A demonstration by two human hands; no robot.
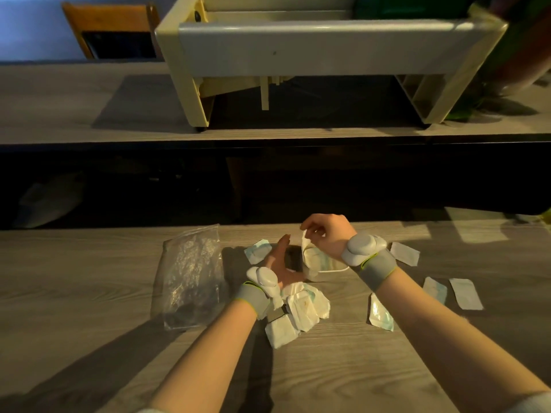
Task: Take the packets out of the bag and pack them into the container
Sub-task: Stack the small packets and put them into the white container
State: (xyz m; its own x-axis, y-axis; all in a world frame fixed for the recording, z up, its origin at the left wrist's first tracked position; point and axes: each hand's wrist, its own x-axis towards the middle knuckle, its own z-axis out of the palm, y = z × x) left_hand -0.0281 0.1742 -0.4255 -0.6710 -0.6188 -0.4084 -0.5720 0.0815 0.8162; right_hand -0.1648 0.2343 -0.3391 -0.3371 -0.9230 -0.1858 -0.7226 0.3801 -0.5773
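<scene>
A clear plastic bag [190, 275] lies flat on the wooden table, left of my hands. A small white container [337, 269] sits under my right wrist with packets inside. My right hand [323, 231] pinches a white packet [305, 244] upright at the container's left edge. My left hand [280, 263] is open, palm turned inward, just left of the container and holding nothing. A heap of white and pale-blue packets [298, 308] lies under my left wrist. Loose packets [465, 293] are scattered to the right, and one packet [258, 250] lies beyond my left hand.
A second table across a dark gap carries a cream plastic frame [298, 46]. A wooden chair [110, 28] stands at the far left. Both wrists wear grey bands with white sensor pods. A plant pot [518, 55] is at the far right.
</scene>
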